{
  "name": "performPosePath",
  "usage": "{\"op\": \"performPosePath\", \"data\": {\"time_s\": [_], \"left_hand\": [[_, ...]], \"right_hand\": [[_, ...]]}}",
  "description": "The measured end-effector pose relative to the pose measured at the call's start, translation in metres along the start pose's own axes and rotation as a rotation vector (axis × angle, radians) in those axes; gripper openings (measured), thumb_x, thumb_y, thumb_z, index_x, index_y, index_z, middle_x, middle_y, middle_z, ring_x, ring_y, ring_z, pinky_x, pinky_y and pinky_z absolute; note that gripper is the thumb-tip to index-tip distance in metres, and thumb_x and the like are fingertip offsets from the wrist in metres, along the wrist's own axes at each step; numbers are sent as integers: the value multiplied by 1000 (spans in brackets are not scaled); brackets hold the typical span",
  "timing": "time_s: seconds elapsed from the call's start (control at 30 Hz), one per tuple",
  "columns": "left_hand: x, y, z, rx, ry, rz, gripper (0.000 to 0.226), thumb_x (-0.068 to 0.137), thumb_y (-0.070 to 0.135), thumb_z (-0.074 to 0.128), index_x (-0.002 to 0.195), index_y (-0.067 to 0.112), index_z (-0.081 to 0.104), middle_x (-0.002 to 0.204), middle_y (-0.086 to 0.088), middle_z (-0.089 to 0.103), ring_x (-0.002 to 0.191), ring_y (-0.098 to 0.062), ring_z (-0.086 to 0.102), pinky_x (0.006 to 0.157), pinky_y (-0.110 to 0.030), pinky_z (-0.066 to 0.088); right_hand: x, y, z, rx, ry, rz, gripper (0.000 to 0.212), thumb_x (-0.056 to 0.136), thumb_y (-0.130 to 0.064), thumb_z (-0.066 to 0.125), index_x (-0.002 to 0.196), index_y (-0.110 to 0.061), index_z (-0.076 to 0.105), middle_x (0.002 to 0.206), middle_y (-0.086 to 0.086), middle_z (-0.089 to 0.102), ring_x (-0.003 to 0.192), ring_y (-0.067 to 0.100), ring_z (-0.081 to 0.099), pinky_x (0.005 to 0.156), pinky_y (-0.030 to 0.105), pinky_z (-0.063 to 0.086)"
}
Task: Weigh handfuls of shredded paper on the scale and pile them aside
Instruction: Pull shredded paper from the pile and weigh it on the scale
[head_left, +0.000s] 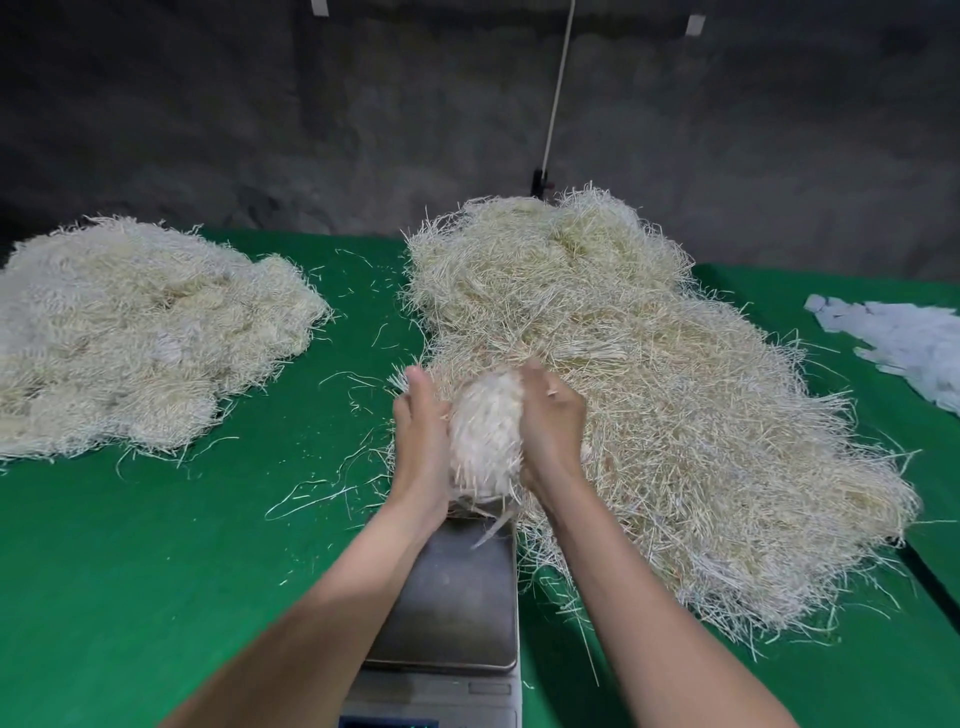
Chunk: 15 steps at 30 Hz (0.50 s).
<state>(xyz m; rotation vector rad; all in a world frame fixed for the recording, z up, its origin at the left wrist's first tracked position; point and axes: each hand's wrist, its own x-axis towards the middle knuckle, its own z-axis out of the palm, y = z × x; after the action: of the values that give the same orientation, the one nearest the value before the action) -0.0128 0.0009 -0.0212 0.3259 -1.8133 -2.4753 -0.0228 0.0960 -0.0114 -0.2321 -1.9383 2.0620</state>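
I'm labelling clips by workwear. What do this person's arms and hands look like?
The left forearm and right forearm are bare to the frame's edge, no sleeves showing. The left hand and right hand wear no gloves; neither wrist shows a watch or band. Shredded paper hides some fingers, so rings cannot be told.

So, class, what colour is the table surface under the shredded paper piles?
The table surface is plain green, clearest in the head view.

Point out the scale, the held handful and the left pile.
scale (457, 597), head view, bare middle of pan
handful (485, 431), head view, middle of wad
left pile (130, 332), head view, its centre
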Motion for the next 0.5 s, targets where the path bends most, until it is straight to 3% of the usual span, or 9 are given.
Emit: {"op": "performPosePath", "data": {"time_s": [0.03,0.1,0.17,0.2,0.23,0.27,0.33,0.43,0.5], "left_hand": [[-4,-2,-3,54,-32,0,90,69,77,36,140,21,35,142,-3,44,127,-18,44,107,-50,35],[-16,-8,1,97,-156,-107,91,72,76,42,146,25,29,150,7,33,134,-16,34,110,-52,28],[-11,-7,10,-63,-137,-213,77,82,65,49,138,13,44,139,-7,51,122,-22,54,99,-48,45],[-4,-1,10,-160,-50,-213,62,87,57,53,121,5,57,117,-13,66,99,-24,67,83,-39,55],[6,5,9,-198,72,-203,47,91,48,55,100,3,62,90,-12,70,74,-22,69,65,-30,55],[15,9,8,-156,181,-157,38,92,43,56,86,6,60,75,-10,64,60,-20,62,56,-26,48],[14,3,7,-69,246,-91,33,93,43,55,83,11,57,74,-10,57,63,-19,56,58,-25,44],[-9,-15,17,-90,98,-212,46,92,49,52,100,6,62,84,-12,71,76,-26,70,60,-31,54],[-2,-4,16,-89,90,-222,40,94,44,52,84,6,63,60,-7,67,53,-19,67,45,-22,48]], "right_hand": [[7,-1,-2,31,74,35,19,98,-34,46,87,-29,61,43,-14,47,47,5,42,52,14,41],[13,-1,0,-4,110,3,14,99,-33,44,90,-29,53,72,-19,55,77,7,52,70,13,43],[3,9,5,-202,64,-110,16,100,-35,38,94,-26,49,98,-11,54,98,10,51,84,23,43],[-8,18,9,-309,55,-211,19,99,-37,36,94,-25,48,100,-7,53,97,11,50,85,26,42],[-22,27,14,-393,41,-323,21,97,-40,35,92,-24,48,96,-5,52,91,9,49,81,25,40],[-35,31,20,-438,15,-404,24,95,-42,35,86,-25,48,89,-7,51,83,5,47,74,20,37],[-35,25,22,-427,-4,-389,28,96,-41,38,73,-26,44,72,-12,47,63,-3,44,57,14,33],[-3,12,5,-323,77,-208,38,100,-27,45,64,-17,49,59,-7,46,47,2,39,45,20,37],[-13,19,8,-334,67,-253,37,99,-29,42,64,-23,51,58,-9,48,48,5,39,46,21,33]]}}
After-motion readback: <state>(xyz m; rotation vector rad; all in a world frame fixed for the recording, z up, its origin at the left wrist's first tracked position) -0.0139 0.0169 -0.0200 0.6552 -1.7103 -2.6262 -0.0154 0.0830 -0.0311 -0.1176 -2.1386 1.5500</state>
